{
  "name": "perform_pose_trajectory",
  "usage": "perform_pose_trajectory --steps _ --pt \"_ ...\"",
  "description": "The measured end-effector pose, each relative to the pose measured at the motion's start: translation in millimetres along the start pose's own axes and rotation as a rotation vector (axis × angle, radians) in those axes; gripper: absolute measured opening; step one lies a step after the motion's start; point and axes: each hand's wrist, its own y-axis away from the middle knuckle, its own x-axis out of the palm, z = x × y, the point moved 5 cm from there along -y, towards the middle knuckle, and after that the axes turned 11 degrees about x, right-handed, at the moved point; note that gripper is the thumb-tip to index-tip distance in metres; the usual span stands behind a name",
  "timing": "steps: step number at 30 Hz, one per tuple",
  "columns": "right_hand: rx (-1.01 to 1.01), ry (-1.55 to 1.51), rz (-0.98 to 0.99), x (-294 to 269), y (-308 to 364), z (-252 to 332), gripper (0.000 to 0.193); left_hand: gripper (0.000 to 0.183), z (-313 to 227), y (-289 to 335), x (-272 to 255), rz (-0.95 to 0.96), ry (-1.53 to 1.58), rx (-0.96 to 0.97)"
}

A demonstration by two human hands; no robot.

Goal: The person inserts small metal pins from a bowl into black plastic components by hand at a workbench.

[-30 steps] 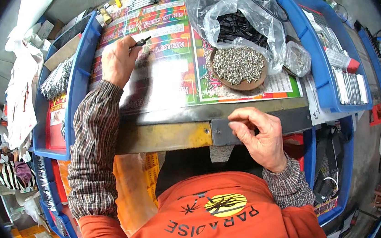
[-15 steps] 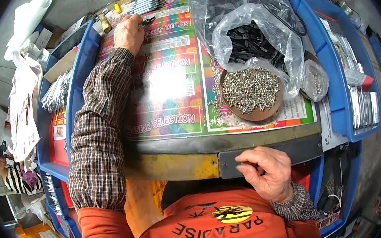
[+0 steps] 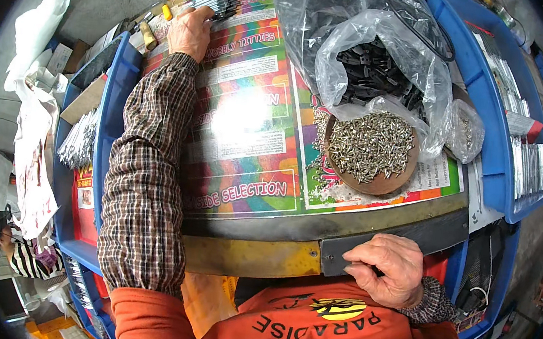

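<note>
Head view: bowl (image 3: 376,185) holds metal pins (image 3: 369,143), bag (image 3: 328,64) black parts (image 3: 373,68); right grip (image 3: 391,271) narrow, left grip (image 3: 189,35) unclear.

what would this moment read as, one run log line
left hand: at far slim pieces, contact unclear | right hand: curled near table edge, contents unclear | brown dish: holds small metal parts

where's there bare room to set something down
The printed sheet is bare between the left sleeve and the scattered grains beside the brown dish. Crowded: back right, where the clear bag meets the dish; back left, with rods by the left hand.
</note>
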Motion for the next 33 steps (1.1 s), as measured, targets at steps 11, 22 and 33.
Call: perform_pose_trajectory --steps 11,22,33 --pt "-0.017 0.035 -0.044 2.8 -0.2 2.9 0.016 0.017 3.7 -7.4 4.1 -0.003 -0.087 0.099" --pt "0.000 0.082 -0.006 4.5 -1.6 5.7 0.020 0.025 -3.7 11.4 -13.2 -0.031 -0.099 0.120" --pt "0.065 0.039 -0.130 9.5 8.0 3.3 0.012 0.012 -32.9 26.2 -129.7 0.015 -0.261 0.386"
